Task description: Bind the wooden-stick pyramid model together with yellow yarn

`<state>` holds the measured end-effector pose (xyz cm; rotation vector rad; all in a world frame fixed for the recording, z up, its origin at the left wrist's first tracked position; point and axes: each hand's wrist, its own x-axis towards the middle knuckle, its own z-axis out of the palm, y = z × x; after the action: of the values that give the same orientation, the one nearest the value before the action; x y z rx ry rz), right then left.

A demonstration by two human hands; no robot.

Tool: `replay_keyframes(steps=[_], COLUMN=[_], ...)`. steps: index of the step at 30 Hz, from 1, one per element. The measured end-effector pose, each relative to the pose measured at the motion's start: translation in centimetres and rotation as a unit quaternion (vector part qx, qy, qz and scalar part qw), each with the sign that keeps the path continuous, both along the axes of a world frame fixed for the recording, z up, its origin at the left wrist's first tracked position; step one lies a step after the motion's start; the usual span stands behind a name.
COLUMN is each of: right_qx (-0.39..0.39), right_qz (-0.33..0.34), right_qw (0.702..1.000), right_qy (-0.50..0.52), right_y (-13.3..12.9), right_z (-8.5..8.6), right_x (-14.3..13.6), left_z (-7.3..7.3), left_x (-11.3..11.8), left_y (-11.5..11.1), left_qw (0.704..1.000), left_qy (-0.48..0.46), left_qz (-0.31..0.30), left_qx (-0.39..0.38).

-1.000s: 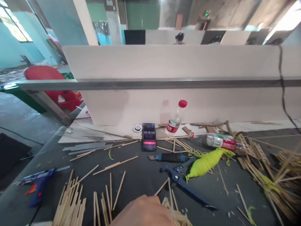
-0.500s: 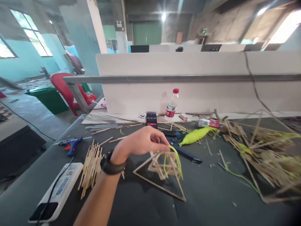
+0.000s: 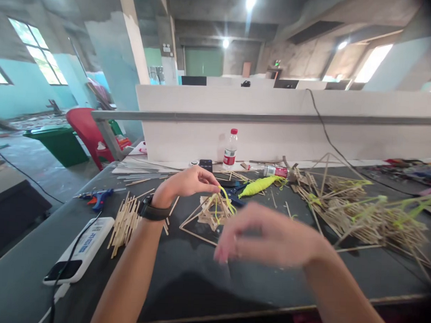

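My left hand (image 3: 189, 184), with a dark watch on its wrist, pinches bright yellow-green yarn (image 3: 229, 199) at the peak of a pyramid frame of thin wooden sticks (image 3: 195, 233). Loose yarn ends hang down over the frame. A smaller stack of glued sticks shows inside or behind it; I cannot tell which. My right hand (image 3: 265, 234) is in front of the frame's right side and hides part of it. Motion smears its fingers, and I see nothing held in them. Behind it lies a wound bundle of yellow-green yarn (image 3: 259, 185), beside dark blue-handled pliers (image 3: 237, 202).
Loose sticks (image 3: 123, 224), a blue glue gun (image 3: 100, 198) and a white power strip (image 3: 80, 251) lie at left. Stick frames with yarn (image 3: 369, 223) pile up at right. A bottle (image 3: 230, 150) and a phone (image 3: 206, 165) stand along the back, before a white partition (image 3: 273, 140).
My right hand has come into view from the lower right. My left hand still pinches the yarn at the peak. The view has shifted to the right.
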<state>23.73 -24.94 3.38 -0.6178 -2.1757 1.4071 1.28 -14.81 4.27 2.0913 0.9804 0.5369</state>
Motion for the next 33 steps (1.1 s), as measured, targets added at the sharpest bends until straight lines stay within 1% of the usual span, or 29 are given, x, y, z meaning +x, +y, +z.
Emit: replay_keyframes(steps=[2, 3, 4, 5, 6, 7, 10, 11, 12, 16, 21, 24, 26, 29, 33], right_qx=[0.112, 0.152, 0.173, 0.179, 0.174, 0.159, 0.105, 0.096, 0.096, 0.13, 0.127, 0.129, 0.132, 0.139, 0.159], right_qz=[-0.076, -0.1, -0.124, -0.15, -0.16, -0.152, -0.056, -0.034, -0.027, -0.062, -0.057, -0.03, -0.027, -0.04, -0.069], right_qw=[0.991, 0.982, 0.974, 0.967, 0.962, 0.961, 0.965, 0.963, 0.961, 0.954, 0.949, 0.959, 0.967, 0.973, 0.97], right_qy=[-0.024, -0.052, -0.08, -0.105, -0.137, -0.167, -0.235, -0.25, -0.259, -0.264, -0.283, -0.251, -0.216, -0.18, -0.173], right_y=[4.5, 6.5, 8.1, 9.4, 10.3, 10.9, 11.5, 11.5, 11.5, 11.6, 11.0, 10.4, 10.2, 10.3, 10.8], right_z=[3.5, 4.7, 5.5, 5.9, 5.9, 5.7, 4.2, 3.8, 3.5, 2.9, 3.3, 3.7, 3.9, 4.0, 3.7], right_x=[1.2, 1.5, 1.7, 1.7, 1.7, 1.6, 0.9, 0.7, 0.5, 0.3, 0.9, 0.8, 0.5, -0.3, -0.9], left_z=[0.6, 0.9, 1.0, 1.1, 1.1, 1.0, 0.5, 0.3, 0.1, -0.1, -0.1, -0.1, 0.0, 0.1, 0.1], left_x=[0.1, 0.1, 0.1, 0.2, 0.2, 0.2, 0.0, -0.1, -0.1, -0.4, -0.6, -0.7, -0.7, -0.7, -0.9], left_y=[0.2, 0.2, 0.2, 0.2, 0.2, 0.1, 0.0, 0.0, -0.1, -0.2, -0.3, -0.3, -0.3, -0.1, 0.1], left_qw=[1.0, 0.999, 0.999, 0.999, 0.999, 1.0, 1.0, 1.0, 1.0, 1.0, 0.999, 0.999, 0.998, 0.997, 0.997], left_qy=[0.021, 0.028, 0.032, 0.029, 0.022, 0.012, -0.006, -0.008, -0.01, -0.024, -0.027, -0.037, -0.046, -0.051, -0.05], left_qz=[-0.01, -0.014, -0.017, -0.02, -0.023, -0.025, -0.025, -0.023, -0.02, -0.017, -0.024, -0.033, -0.044, -0.054, -0.054], left_qx=[0.008, 0.014, 0.017, 0.017, 0.014, 0.01, 0.007, 0.01, 0.011, 0.005, 0.013, 0.003, -0.006, -0.011, -0.016])
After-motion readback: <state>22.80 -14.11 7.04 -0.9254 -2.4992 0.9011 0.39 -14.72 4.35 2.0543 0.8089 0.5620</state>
